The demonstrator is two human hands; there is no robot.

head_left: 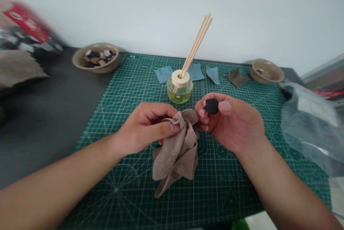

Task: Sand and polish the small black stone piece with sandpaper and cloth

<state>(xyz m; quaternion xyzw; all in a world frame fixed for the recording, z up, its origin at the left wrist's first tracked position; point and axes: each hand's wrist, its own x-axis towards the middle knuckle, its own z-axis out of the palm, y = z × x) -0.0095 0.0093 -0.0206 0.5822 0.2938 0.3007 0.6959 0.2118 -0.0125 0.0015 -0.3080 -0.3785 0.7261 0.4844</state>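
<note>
My left hand (150,126) pinches a crumpled brown-grey cloth (174,154) between thumb and fingers, and its folds hang down over the green cutting mat (107,172). Held between the thumb and fingers of my right hand (233,122) is a small flat black piece (211,106) with angular edges; its material I cannot make out. The right fingertips are close beside the cloth's upper edge. Just beyond both hands stands a reed diffuser (180,88), a glass jar with a pale wooden collar, yellow-green liquid and several sticks leaning right.
Several blue sandpaper-like scraps (164,74) and a brown folded scrap (238,78) lie behind the diffuser. A bowl of small dark and tan pieces (77,59) is at back left, another bowl (279,76) at back right. Clear plastic bag (309,126) lies right; a red-labelled package (27,22) left.
</note>
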